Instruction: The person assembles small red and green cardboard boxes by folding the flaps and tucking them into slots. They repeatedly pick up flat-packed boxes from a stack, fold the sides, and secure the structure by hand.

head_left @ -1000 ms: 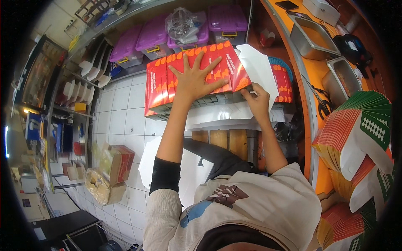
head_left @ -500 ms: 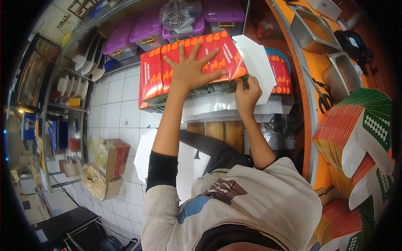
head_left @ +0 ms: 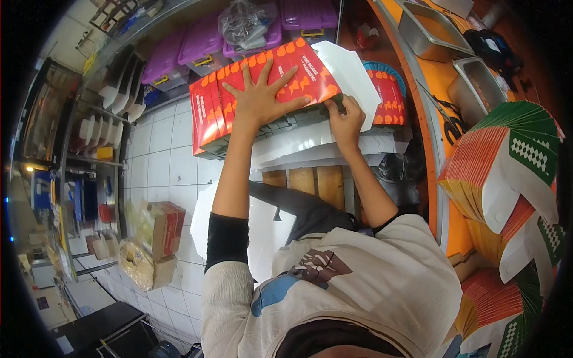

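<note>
Fingers spread wide, my left hand (head_left: 258,102) lies flat on top of a row of red-and-orange printed folded cartons (head_left: 210,113). My right hand (head_left: 348,124) is closed in a pinch at the near right corner of the topmost carton. Dark greenish carton edges (head_left: 286,124) show beneath the red faces, between my two hands. What exactly the right fingertips hold is partly hidden. White card sheets (head_left: 353,74) stick out under and beyond the cartons on the right, and more white sheets (head_left: 298,146) lie along the near side.
More red cartons sit in a blue basket (head_left: 401,79) to the right. An orange counter holds metal trays (head_left: 433,33), scissors (head_left: 447,116) and fanned stacks of folded cartons (head_left: 483,161). Purple-lidded bins (head_left: 203,45) stand behind. An opened cardboard box (head_left: 164,230) is on the tiled floor.
The whole view has shifted a little, so the cartons sit further left and higher in the picture. Both hands keep nearly the same places on the cartons.
</note>
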{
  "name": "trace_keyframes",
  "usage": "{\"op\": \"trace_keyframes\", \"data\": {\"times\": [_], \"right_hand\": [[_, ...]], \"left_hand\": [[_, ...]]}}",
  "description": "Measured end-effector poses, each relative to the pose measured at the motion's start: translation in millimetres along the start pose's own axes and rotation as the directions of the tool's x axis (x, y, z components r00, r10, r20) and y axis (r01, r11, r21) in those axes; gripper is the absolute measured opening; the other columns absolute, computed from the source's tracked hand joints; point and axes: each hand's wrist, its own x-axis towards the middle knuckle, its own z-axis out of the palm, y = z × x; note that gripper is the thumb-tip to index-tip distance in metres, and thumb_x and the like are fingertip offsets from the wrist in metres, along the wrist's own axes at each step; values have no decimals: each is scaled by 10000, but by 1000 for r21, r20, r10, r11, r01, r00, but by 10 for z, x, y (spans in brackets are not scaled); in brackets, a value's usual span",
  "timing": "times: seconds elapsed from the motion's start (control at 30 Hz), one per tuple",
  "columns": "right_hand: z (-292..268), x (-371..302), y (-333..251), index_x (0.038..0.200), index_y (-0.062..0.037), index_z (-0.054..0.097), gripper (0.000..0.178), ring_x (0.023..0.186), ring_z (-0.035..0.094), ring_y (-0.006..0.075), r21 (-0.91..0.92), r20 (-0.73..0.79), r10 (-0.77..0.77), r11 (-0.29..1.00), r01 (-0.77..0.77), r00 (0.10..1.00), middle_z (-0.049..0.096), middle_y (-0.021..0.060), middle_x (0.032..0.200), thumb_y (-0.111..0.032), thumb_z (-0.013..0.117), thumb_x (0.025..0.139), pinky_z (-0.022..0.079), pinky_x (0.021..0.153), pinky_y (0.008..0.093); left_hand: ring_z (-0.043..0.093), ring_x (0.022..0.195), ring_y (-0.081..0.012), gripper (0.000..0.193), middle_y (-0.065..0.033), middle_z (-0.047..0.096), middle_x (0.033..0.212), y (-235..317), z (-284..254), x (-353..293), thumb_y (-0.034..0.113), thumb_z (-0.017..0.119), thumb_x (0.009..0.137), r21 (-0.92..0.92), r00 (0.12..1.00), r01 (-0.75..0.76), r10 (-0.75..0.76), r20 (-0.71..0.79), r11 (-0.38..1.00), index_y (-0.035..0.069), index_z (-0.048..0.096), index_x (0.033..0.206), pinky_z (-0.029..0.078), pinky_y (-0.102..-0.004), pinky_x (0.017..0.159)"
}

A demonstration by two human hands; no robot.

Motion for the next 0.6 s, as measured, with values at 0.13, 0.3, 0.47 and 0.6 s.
{"op": "trace_keyframes", "data": {"times": [0.13, 0.3, 0.47, 0.6], "right_hand": [[108, -12, 11, 723, 36, 531, 189, 669, 547, 339, -10, -34, 26, 1000, -26, 999, 543, 165, 705, -71, 687, 731, 419, 588, 407], [268, 35, 132, 722, 35, 521, 191, 690, 550, 345, 64, -77, 51, 997, -46, 996, 552, 168, 710, -68, 682, 729, 422, 604, 409], [99, 8, 83, 798, 48, 564, 152, 714, 574, 309, 168, 199, -4, 985, -30, 980, 574, 168, 771, -56, 667, 755, 451, 631, 374], [-251, 153, 332, 819, 64, 588, 146, 714, 589, 244, 218, 470, -36, 973, -76, 882, 570, 156, 789, -56, 663, 781, 458, 646, 323]], "left_hand": [[41, 1385, -488, 887, -62, 191, 1540, 27, -25, 17, 899, 420, 612, 1, 999, 23, -23, 30, 1000, 476, 336, 1386, -32, -786, 971], [33, 1388, -483, 887, -56, 182, 1543, 50, -40, 99, 896, 414, 622, 28, 997, 45, -46, 63, 999, 476, 312, 1396, -25, -784, 975], [31, 1390, -477, 887, -52, 180, 1543, 8, -25, 54, 897, 411, 623, 16, 998, 34, -35, 51, 999, 478, 307, 1398, -32, -784, 974], [42, 1392, -471, 869, -47, 189, 1542, 21, -34, 0, 890, 419, 627, 11, 999, 33, -33, 21, 999, 477, 333, 1387, -36, -781, 973]]}}
